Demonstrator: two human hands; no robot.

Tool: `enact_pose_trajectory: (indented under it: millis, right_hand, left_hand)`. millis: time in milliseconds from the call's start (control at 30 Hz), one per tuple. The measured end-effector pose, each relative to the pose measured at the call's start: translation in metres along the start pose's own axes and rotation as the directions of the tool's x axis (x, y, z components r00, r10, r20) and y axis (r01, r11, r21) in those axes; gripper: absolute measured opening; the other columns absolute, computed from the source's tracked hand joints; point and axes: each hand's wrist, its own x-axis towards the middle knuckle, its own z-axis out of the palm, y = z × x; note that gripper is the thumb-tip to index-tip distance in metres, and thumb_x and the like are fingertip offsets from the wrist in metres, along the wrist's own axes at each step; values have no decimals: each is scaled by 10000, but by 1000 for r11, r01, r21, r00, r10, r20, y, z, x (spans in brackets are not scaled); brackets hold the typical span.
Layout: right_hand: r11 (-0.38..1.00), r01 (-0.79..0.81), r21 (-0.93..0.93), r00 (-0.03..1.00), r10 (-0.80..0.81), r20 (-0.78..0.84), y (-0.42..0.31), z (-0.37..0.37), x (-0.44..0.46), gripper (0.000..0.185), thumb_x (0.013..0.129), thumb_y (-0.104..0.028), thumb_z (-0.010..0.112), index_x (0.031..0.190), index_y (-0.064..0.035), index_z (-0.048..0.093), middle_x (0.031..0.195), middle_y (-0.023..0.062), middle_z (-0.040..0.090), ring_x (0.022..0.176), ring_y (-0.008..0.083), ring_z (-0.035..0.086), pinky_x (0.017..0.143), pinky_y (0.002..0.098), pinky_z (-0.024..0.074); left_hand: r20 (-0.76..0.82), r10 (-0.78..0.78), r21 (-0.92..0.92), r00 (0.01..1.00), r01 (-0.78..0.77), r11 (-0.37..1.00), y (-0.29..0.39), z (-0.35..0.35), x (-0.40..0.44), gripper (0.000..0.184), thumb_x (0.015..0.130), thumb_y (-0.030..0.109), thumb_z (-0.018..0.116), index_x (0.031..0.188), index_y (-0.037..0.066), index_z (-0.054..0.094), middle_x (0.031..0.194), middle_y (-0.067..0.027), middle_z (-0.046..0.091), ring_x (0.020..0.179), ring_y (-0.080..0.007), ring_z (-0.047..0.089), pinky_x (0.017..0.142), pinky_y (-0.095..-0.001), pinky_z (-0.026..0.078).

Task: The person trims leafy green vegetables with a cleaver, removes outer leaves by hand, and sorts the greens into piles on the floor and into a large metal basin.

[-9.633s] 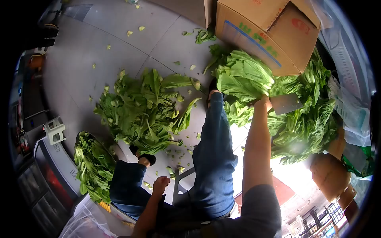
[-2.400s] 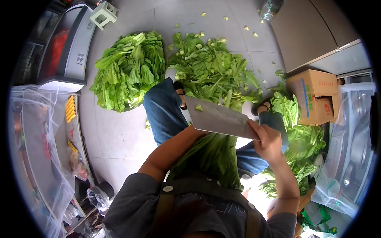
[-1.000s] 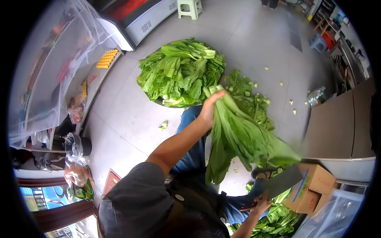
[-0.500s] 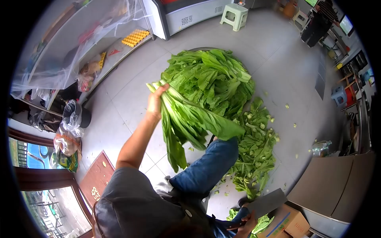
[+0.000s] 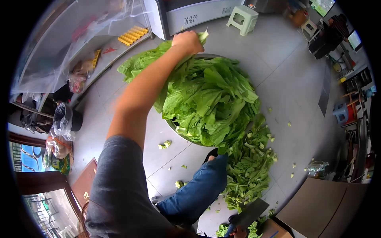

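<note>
My left hand [image 5: 188, 42] is wrapped round the stem end of a leafy green vegetable [image 5: 147, 61], its leaves hanging toward the left. It is above the far left edge of a wide round basin [image 5: 173, 126] heaped with leafy greens [image 5: 212, 97]. Low in the view, my right hand [image 5: 239, 232] grips a cleaver [image 5: 251, 212] with a broad dark blade; the handle is mostly hidden. Loose leaves and cut ends [image 5: 248, 170] lie in a pile on the floor between the basin and the cleaver.
A pale green stool [image 5: 243, 19] stands beyond the basin. Shelving with a yellow tray [image 5: 133, 35] is at the left. A cardboard box [image 5: 274, 230] and brown cabinet [image 5: 313, 206] are at lower right. A plastic bottle [image 5: 316, 168] lies near the cabinet. A person [image 5: 330, 35] stands far right.
My left hand has moved the held vegetable away from my body, from the basin's near left side to its far left edge. My right hand still holds the cleaver, now lower in the view.
</note>
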Motion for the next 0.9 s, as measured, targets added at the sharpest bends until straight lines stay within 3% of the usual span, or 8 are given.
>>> enact_pose_trajectory:
  millis: [133, 167, 267, 300, 733, 767, 833, 900]
  right_hand:
    - [962, -262, 74, 965, 261, 26, -16, 18, 15, 165, 800, -191, 611, 725, -56, 552, 567, 16, 478, 431, 121, 412, 371, 271, 339]
    - [953, -295, 72, 955, 294, 27, -17, 22, 18, 159, 800, -187, 610, 735, -54, 554, 572, 18, 482, 436, 123, 417, 373, 271, 344]
    - [926, -372, 60, 928, 371, 26, -19, 28, 28, 142, 800, -178, 607, 764, -48, 562, 584, 23, 495, 449, 126, 433, 380, 270, 358]
    - [921, -386, 55, 922, 385, 29, -19, 29, 31, 138, 800, -174, 606, 774, -46, 565, 589, 25, 500, 453, 127, 439, 383, 270, 363]
    - [911, -412, 21, 907, 408, 104, -16, 41, 40, 151, 800, -132, 593, 899, -18, 600, 644, 49, 556, 510, 143, 509, 414, 268, 424]
    - [916, -400, -1, 908, 397, 134, -3, 40, 46, 280, 779, -153, 626, 1039, -63, 572, 745, 101, 624, 542, 241, 545, 446, 318, 443]
    - [865, -475, 159, 880, 467, 90, -34, 55, 41, 96, 801, -100, 586, 824, -46, 511, 580, 39, 482, 422, 142, 440, 362, 270, 369]
    - [830, -490, 268, 869, 489, 74, -39, 57, 37, 132, 799, -76, 592, 724, -40, 489, 494, 7, 415, 363, 92, 394, 323, 249, 335]
  left_hand:
    - [139, -164, -156, 977, 185, 970, 8, 108, 76, 943, 573, 589, 690, 1288, 71, 360, 1167, -171, 527, 1039, -304, 545, 866, -337, 454]
    - [174, -184, -263, 967, 226, 938, 1, 156, 97, 1067, 565, 717, 611, 1355, 99, 248, 1345, -179, 340, 1213, -365, 371, 984, -473, 316]
    - [480, -199, -99, 854, 278, 956, 9, 218, 70, 1169, 548, 831, 476, 1408, 148, 75, 1447, -178, 53, 1323, -405, 7, 993, -643, 29]
    - [448, -234, 83, 863, 221, 972, 16, 234, 58, 1098, 610, 796, 467, 1409, 158, 67, 1450, -169, 51, 1321, -404, 46, 1001, -631, 61]
    - [165, -243, 263, 956, 195, 945, 7, 323, 15, 903, 798, 567, 466, 1391, 65, 6, 1397, -249, 141, 1275, -424, 182, 957, -643, 188]
    - [154, -254, 261, 955, 208, 943, 4, 331, 17, 890, 805, 550, 465, 1391, 68, 1, 1399, -247, 138, 1275, -423, 182, 957, -643, 189]
    - [166, -279, 249, 946, 233, 940, 4, 326, 20, 859, 819, 505, 464, 1394, 88, -19, 1413, -234, 114, 1279, -419, 174, 963, -645, 175]
    - [164, -268, 250, 949, 223, 942, 5, 321, 22, 866, 818, 533, 450, 1396, 101, -28, 1424, -219, 93, 1286, -417, 158, 972, -647, 150]
